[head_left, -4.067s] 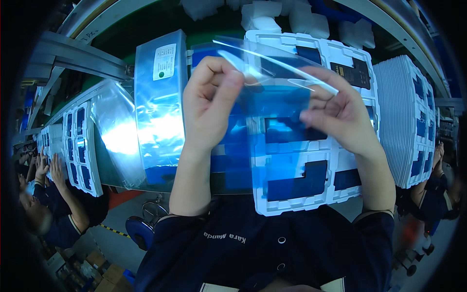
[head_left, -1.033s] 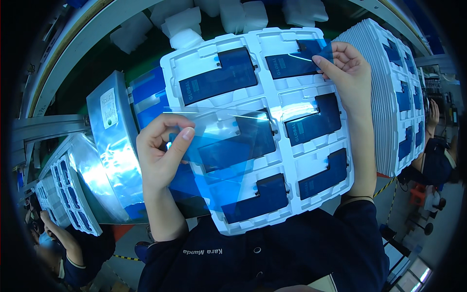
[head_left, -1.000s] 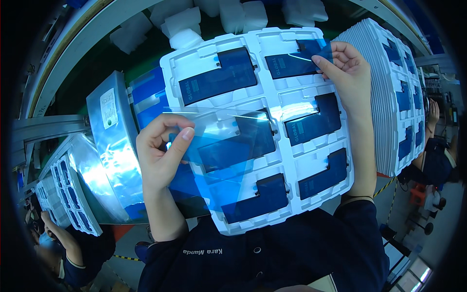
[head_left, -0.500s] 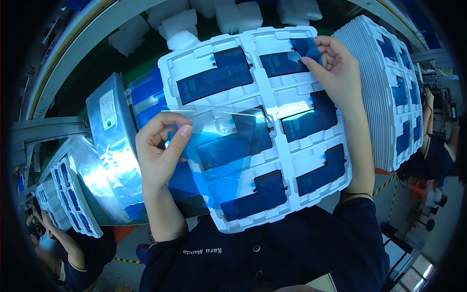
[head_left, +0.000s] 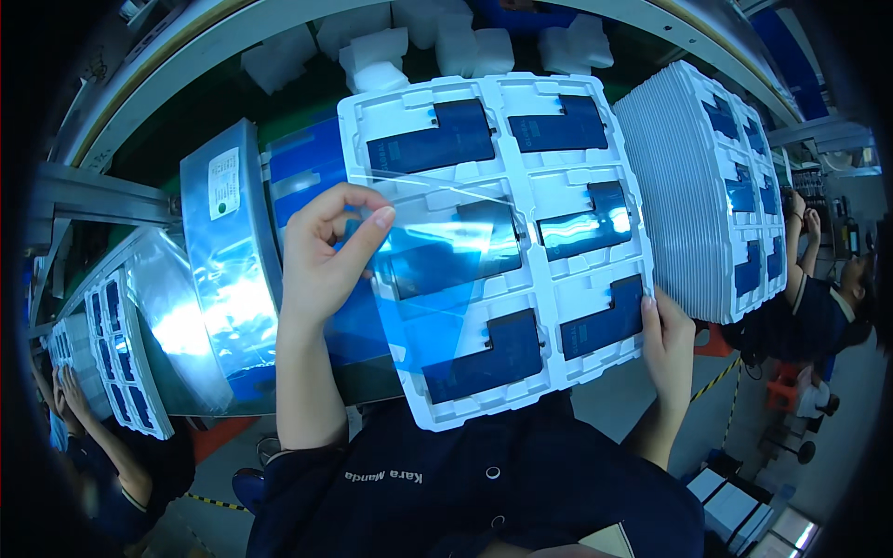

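Observation:
A white moulded plastic tray lies tilted in front of me, with several dark blue L-shaped phone batteries in its compartments. My left hand pinches clear blue plastic film between thumb and fingers. That film spreads over the tray's left column, and the batteries beneath show through. At the tray's lower right edge, my right hand grips the rim, its thumb on top beside the lower right battery. Some of its fingers are hidden.
A tall stack of similar trays stands at the right. Shiny film packs with a white label lie left, beside blue sheets. White foam blocks line the back. Other people work at both sides.
My right hand has come down from the upper right battery to the tray's lower right edge. My left hand still holds the film. The view has shifted slightly.

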Demonstrator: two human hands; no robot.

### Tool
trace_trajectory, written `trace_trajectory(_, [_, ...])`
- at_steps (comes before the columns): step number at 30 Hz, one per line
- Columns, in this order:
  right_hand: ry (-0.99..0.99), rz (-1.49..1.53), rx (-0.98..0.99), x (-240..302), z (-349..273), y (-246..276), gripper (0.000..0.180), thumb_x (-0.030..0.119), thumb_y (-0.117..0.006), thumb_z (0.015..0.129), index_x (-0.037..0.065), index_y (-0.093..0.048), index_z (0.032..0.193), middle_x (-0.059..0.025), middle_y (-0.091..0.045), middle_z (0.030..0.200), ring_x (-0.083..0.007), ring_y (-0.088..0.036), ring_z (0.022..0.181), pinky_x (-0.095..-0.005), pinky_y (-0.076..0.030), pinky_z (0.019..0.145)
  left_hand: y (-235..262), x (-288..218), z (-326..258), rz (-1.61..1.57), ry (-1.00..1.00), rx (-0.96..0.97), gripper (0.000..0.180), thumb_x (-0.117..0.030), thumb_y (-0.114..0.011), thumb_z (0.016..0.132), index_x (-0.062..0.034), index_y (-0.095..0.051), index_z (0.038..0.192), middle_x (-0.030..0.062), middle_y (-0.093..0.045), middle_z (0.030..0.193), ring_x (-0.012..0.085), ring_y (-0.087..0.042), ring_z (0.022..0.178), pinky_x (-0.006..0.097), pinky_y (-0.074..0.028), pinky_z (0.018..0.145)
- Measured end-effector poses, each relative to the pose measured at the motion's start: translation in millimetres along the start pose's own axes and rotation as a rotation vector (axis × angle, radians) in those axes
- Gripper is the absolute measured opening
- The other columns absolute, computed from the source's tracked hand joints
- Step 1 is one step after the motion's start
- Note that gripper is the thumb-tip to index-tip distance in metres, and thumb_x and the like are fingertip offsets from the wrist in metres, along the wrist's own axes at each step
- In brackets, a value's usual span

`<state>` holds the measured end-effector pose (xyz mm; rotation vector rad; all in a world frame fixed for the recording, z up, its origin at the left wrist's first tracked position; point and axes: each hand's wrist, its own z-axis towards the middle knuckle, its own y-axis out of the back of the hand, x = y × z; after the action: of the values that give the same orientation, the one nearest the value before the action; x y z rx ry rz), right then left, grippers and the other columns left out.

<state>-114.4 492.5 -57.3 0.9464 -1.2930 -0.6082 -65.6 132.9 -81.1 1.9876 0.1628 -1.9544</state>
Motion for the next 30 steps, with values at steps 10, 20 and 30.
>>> trace_trajectory(10, [0.121,-0.525,-0.339,21,-15,6,0.026,0.019,-0.057,0.087,0.000,-0.060,0.069,-0.0138,-0.057,0.056,-0.0313,-0.055,0.046,-0.0378,-0.041,0.045,-4,0,1,0.026,-0.034,-0.022,0.018,-0.020,-0.064,0.086,-0.0021,-0.062,0.089,-0.0008,-0.059,0.060,0.0023,-0.048,0.048,0.018,-0.033,0.044])
trace_trajectory(20, [0.007,1.813,0.078,-4,-54,-25,0.054,0.037,-0.048,0.094,0.005,-0.037,0.137,-0.0108,-0.041,0.140,-0.0251,-0.039,0.129,-0.0452,-0.031,0.107,-6,2,2,-0.096,-0.040,-0.032,0.016,-0.019,-0.064,0.087,-0.0032,-0.063,0.090,-0.0017,-0.058,0.057,0.0014,-0.047,0.045,0.016,-0.031,0.042])
trace_trajectory(30, [-0.112,1.730,0.092,64,-67,-47,0.052,-0.010,-0.055,0.081,0.004,-0.042,0.129,-0.0099,-0.053,0.122,-0.0209,-0.053,0.114,-0.0375,-0.043,0.097,5,8,6,-0.307,-0.028,-0.048,0.017,-0.022,-0.060,0.089,-0.0058,-0.063,0.090,-0.0039,-0.055,0.059,0.0011,-0.041,0.039,0.015,-0.023,0.035])
